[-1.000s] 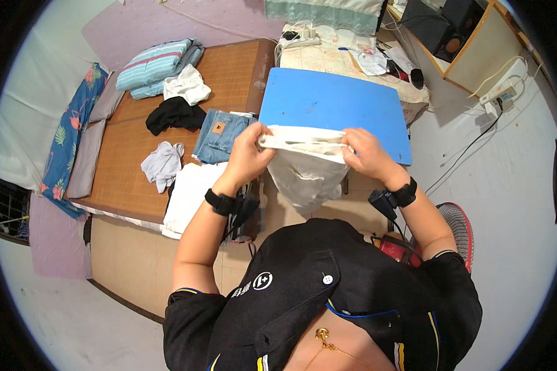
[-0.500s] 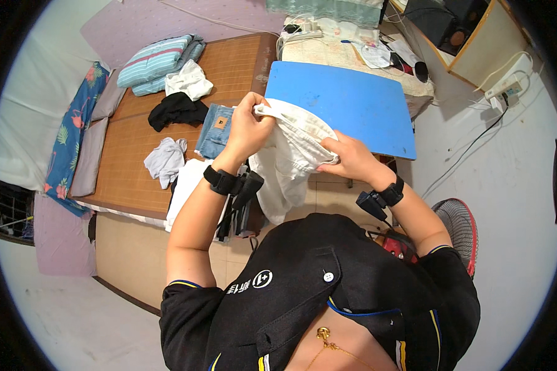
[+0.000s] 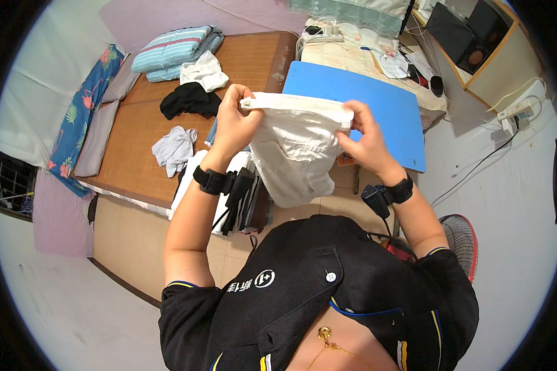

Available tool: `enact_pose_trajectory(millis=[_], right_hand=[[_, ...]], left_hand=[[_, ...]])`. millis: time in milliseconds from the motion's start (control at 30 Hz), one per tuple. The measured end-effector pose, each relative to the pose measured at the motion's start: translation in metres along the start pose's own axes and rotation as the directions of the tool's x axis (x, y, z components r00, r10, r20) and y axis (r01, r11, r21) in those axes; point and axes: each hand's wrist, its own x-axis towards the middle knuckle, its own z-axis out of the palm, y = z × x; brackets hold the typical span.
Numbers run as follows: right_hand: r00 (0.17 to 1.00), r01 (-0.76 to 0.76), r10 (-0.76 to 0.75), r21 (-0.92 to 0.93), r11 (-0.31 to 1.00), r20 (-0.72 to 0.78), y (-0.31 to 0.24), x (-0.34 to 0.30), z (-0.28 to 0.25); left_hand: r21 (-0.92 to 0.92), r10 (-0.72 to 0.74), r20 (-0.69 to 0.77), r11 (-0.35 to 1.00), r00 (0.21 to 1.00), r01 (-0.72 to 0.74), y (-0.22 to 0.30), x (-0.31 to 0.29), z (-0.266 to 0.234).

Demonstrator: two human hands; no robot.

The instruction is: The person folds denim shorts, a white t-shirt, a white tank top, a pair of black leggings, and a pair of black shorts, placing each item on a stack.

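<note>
A person's two bare hands are holding up one white garment [image 3: 297,148] in front of the chest, stretching its waistband level while the rest is hanging down. The left hand [image 3: 236,122] is gripping one end, its fingers closed tightly on the cloth. The right hand [image 3: 365,137] is pinching the other end, thumb and fingers nearly meeting with the band between them. The garment is hanging in front of one blue worktop [image 3: 384,117], covering part of its near left corner.

To the left, a brown bed [image 3: 133,151] is carrying three loose, crumpled items: one white cloth [image 3: 204,73], one black cloth [image 3: 189,105] and one grey cloth [image 3: 174,148]. One folded striped quilt [image 3: 172,52] is lying at the far end, and two pillows [image 3: 97,145] are lining the left side. Two black wristbands [image 3: 211,180] are circling the wrists, one on each.
</note>
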Motion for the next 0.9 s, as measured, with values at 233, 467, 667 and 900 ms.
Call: enact_pose_trajectory(millis=[233,467,667,900], right_hand=[[0.917,-0.206,0.193,0.001,0.979,0.350,0.017,-0.008,0.005],[0.941,-0.022,0.037,-0.048,0.999,0.336,-0.012,0.012,-0.001],[0.938,-0.103,0.122,-0.075,0.992,0.323,-0.006,0.017,0.005],[0.948,-0.188,0.178,0.014,0.982,0.263,-0.023,0.032,0.017]], left_hand=[[-0.099,-0.010,0.005,0.995,1.000,0.010,0.009,0.005,0.006],[-0.206,0.074,-0.004,0.976,0.997,-0.074,0.014,0.015,-0.013],[-0.121,-0.017,0.081,0.992,0.997,0.027,-0.008,0.021,-0.020],[-0.255,-0.002,-0.009,0.967,1.000,0.000,-0.019,0.024,-0.026]])
